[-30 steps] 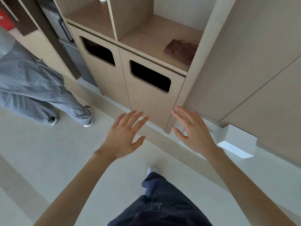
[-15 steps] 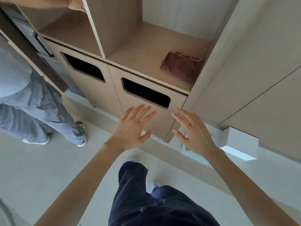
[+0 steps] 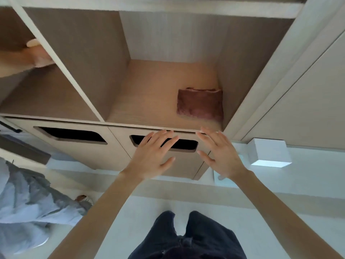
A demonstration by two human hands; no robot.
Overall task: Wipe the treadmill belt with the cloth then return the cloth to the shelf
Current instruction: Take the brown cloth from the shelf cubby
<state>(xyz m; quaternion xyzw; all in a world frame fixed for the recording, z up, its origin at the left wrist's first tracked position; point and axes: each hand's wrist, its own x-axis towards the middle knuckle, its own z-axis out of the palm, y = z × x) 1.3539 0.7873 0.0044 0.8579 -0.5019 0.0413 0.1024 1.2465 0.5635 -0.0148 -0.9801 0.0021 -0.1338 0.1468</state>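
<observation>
Two hands up, both empty, one view only (head cam).

Head view: cloth (image 3: 200,104) sits folded on the shelf (image 3: 149,109), in the right-hand compartment, pushed against its right wall and near the front edge. Its long axis runs roughly left-right, parallel to the shelf lip.

Right hand (image 3: 222,157) is the nearer one. Its fingertips (image 3: 202,130) are at the shelf's front edge and the cloth lies straight ahead and slightly up from them, apart, no contact. Left hand (image 3: 151,157) is beside it to the left, in front of the dark slot (image 3: 186,144) in the cabinet door below the shelf; the cloth is up and to the right of it.

Pose: both forearms extended forward, backs of the hands toward the camera, fingers straight and spread, thumbs out, holding nothing.

My read: pickup step, wipe not started. Short forward reach with the right hand over the lip should do it. Treadmill not in frame.
</observation>
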